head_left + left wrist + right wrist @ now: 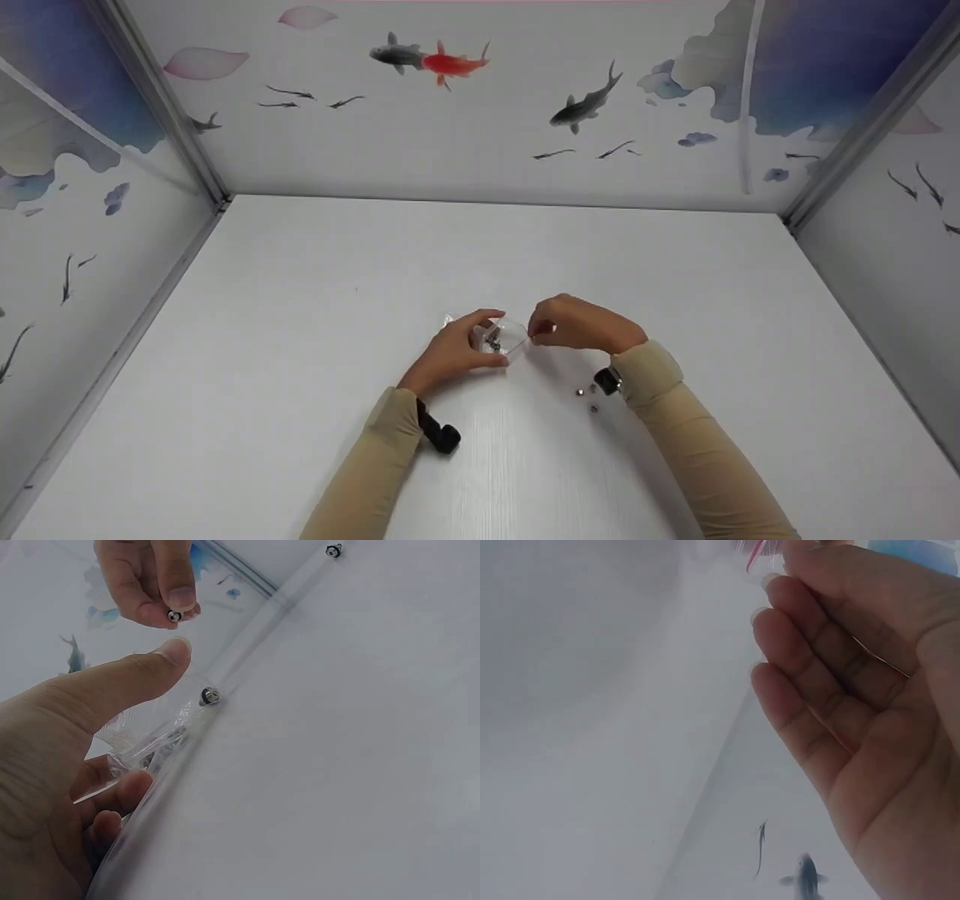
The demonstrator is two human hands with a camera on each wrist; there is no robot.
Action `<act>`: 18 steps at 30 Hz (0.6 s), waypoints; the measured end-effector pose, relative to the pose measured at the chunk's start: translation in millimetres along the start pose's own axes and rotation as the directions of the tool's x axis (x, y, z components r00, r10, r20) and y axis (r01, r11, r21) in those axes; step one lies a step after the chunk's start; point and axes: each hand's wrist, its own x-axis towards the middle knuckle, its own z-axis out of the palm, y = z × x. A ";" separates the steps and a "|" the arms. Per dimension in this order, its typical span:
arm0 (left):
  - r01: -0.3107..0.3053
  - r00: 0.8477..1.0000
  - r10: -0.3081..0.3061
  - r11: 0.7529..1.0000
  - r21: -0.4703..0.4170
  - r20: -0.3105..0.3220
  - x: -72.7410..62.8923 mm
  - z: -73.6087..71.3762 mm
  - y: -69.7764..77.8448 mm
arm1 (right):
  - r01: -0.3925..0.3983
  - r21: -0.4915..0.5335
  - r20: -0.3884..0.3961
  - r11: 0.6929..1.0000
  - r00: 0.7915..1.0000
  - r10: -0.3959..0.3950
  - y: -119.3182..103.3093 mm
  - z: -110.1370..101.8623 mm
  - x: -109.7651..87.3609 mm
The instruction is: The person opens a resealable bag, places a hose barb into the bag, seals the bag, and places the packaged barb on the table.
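My left hand (452, 347) holds a clear plastic bag (513, 335) with its mouth spread, thumb and fingers on either side. Several small metal pieces (493, 343) lie inside the bag. Beside the mouth, my right hand (581, 324) pinches a small round metal piece (175, 616) between thumb and fingertip, apart from the left thumb. Its exact kind is too small to tell. A red line (756, 555) on the bag shows at the top of the right wrist view, where the right fingertips (769, 682) are curled.
Loose metal pieces (580, 392) lie on the white table (315, 300) near my right wrist. Another silver piece with a dark ring (334, 550) shows in the left wrist view. Panels (480, 150) printed with fish stand along the back and sides.
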 end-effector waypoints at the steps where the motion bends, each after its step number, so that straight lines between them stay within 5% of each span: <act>1: 0.002 1.000 -0.002 1.000 0.001 0.002 0.0 -0.1 0.3 | 0.003 -0.006 -0.008 1.000 1.000 -0.003 -0.5 0.0 1.1; 18: 0.012 1.000 -0.012 1.000 -0.013 0.000 -0.6 0.6 1.5 | 0.118 -0.072 -0.067 0.990 0.990 -0.123 -4.7 1.7 14.6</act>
